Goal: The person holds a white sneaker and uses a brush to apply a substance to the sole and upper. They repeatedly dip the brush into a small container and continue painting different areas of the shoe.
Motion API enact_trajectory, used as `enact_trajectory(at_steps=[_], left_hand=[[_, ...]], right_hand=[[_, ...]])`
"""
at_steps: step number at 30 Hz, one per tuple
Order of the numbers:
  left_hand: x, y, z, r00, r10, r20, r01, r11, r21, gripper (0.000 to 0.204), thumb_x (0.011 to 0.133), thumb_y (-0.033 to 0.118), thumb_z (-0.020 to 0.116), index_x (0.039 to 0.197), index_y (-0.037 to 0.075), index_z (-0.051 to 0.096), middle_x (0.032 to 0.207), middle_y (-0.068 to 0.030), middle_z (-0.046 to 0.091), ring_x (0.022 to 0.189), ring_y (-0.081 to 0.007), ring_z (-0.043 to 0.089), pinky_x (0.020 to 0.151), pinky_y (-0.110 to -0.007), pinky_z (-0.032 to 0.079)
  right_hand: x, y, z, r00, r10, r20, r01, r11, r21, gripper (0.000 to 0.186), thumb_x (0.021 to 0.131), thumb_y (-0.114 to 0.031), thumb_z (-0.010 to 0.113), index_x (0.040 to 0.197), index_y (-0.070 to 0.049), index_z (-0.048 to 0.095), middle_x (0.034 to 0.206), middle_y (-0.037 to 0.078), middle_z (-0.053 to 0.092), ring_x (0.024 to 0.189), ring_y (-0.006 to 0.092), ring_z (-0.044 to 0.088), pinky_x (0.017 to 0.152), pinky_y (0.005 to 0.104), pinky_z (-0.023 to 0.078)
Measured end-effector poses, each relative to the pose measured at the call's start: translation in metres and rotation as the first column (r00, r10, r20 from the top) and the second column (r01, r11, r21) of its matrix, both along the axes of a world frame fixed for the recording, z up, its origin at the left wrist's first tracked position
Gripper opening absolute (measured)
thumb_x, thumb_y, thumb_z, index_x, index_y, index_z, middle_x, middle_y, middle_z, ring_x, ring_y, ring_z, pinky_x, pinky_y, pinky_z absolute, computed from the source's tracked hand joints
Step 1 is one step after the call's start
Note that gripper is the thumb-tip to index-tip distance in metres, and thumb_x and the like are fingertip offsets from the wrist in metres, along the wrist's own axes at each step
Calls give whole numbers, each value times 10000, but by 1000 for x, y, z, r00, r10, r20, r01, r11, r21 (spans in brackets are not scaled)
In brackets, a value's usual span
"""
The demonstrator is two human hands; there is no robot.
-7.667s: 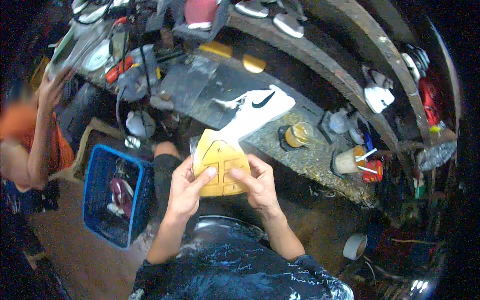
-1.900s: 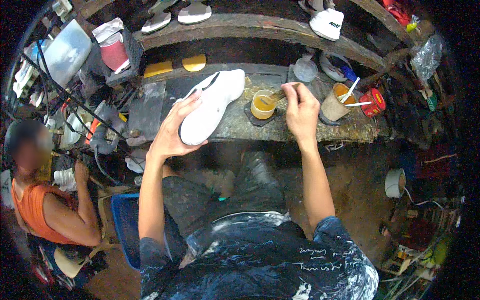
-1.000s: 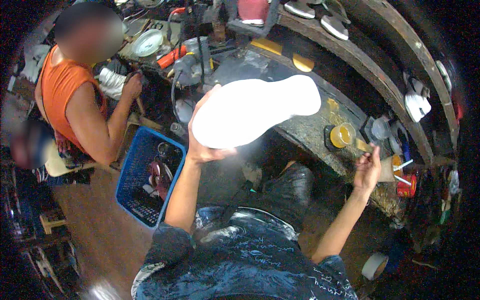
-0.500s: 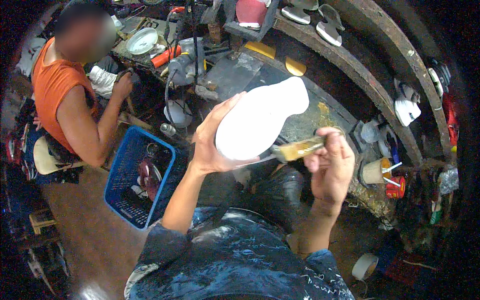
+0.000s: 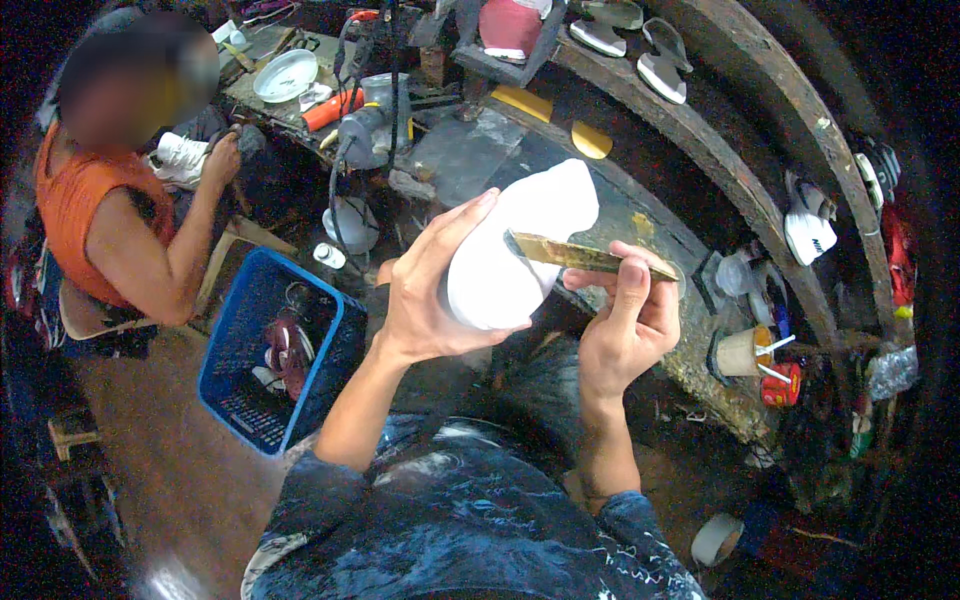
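My left hand [image 5: 425, 290] grips a white shoe [image 5: 488, 282] tilted with its pale sole facing up, fingers wrapped along its left side and heel. My right hand [image 5: 625, 320] is closed on a flat brush [image 5: 590, 258] with a yellow-stained handle, held nearly level. The brush tip lies against the middle of the sole. Behind the right hand, the worn workbench [image 5: 645, 222] carries yellow smears.
Left, a co-worker in orange [image 5: 120, 240] holds a white shoe, beside a blue basket [image 5: 232, 355] with shoes. Shoes sit on curved wooden ledges [image 5: 670, 115]. A beige cup with white sticks [image 5: 742, 355] and a red can [image 5: 780, 388] are right.
My right hand has come with the brush from beside the yellow pot to the sole. The shoe is more tilted. Earlier, both hands held a yellow flat piece.
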State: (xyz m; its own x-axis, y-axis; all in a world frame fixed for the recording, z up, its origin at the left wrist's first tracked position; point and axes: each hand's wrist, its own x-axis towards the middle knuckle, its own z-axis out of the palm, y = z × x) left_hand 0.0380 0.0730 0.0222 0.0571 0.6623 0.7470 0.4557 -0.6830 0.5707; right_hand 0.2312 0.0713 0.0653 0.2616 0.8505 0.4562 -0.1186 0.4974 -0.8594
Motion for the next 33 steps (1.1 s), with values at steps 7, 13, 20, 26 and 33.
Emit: enact_trajectory(at_steps=[7, 13, 20, 26, 33], left_hand=[[3, -4, 17, 998, 37, -41, -37, 999, -7, 1015, 574, 245, 948, 1470, -5, 544, 1457, -219, 606, 1320, -397, 611, 1115, -467, 492], [1, -3, 22, 989, 86, -118, -82, 996, 34, 960, 597, 220, 925, 1466, 31, 561, 1465, -202, 602, 1275, -384, 632, 1056, -465, 510], [2, -3, 27, 980, 109, -169, -102, 993, 54, 929, 601, 188, 910, 1455, 49, 573, 1463, -197, 601, 1259, -376, 637, 1052, -459, 512], [4, -1, 28, 972, 129, -196, -116, 991, 72, 881, 616, 189, 893, 1435, 65, 592, 1464, -192, 600, 1252, -369, 637, 1046, -456, 514], [5, 1, 28, 971, 130, -201, -113, 989, 94, 843, 626, 166, 868, 1421, 68, 602, 1462, -168, 609, 1199, -362, 651, 1034, -453, 518]], right_hand=[[11, 5, -2, 982, -112, 154, 76, 972, 222, 177, 1072, -72, 566, 1055, 85, 647, 1013, 187, 738, 744, 242, 749, 635, 338, 638], [21, 4, 6, 975, -64, 214, 5, 964, 265, 269, 1097, -168, 554, 1125, 97, 589, 1050, 198, 673, 677, 323, 736, 622, 378, 637], [28, 3, 8, 960, -74, 271, -13, 952, 304, 282, 1096, -192, 559, 1124, 87, 588, 1032, 212, 678, 693, 311, 729, 619, 376, 632], [45, 12, 9, 897, -112, 427, -85, 905, 417, 288, 1093, -203, 566, 1122, 82, 591, 1030, 223, 681, 766, 291, 721, 629, 388, 646], [53, 10, 19, 861, -68, 504, -172, 894, 414, 289, 1087, -201, 575, 1088, 86, 610, 985, 225, 691, 841, 281, 713, 641, 396, 663]])
